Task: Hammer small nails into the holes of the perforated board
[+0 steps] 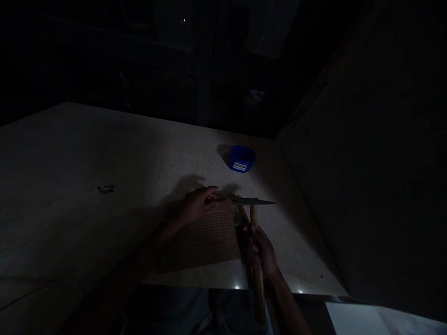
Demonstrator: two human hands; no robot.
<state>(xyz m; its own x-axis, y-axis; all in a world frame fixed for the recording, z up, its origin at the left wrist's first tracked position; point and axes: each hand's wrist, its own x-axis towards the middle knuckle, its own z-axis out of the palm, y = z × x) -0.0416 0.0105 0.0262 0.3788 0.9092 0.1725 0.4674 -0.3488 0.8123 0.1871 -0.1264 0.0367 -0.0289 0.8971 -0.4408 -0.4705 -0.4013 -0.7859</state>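
Note:
The light is very dim. My right hand (261,251) is closed around the wooden handle of a hammer (254,216), whose grey metal head lies sideways above the fist, close to the board's upper right corner. Under my hands is a brown, flat board or piece of cardboard (213,225) with a grid of small dark dots. My left hand (200,202) is over its upper edge, thumb and fingers apart. Beside those fingertips runs a short dark zigzag row (221,199), perhaps nails or screws; whether the fingers touch it cannot be made out.
A blue plastic tub (241,159) with a white label stands behind the board. Several small dark pieces, like screws or nails (105,189), lie to the left on the pale tabletop (139,158). A dark wall (366,163) rises along the right side.

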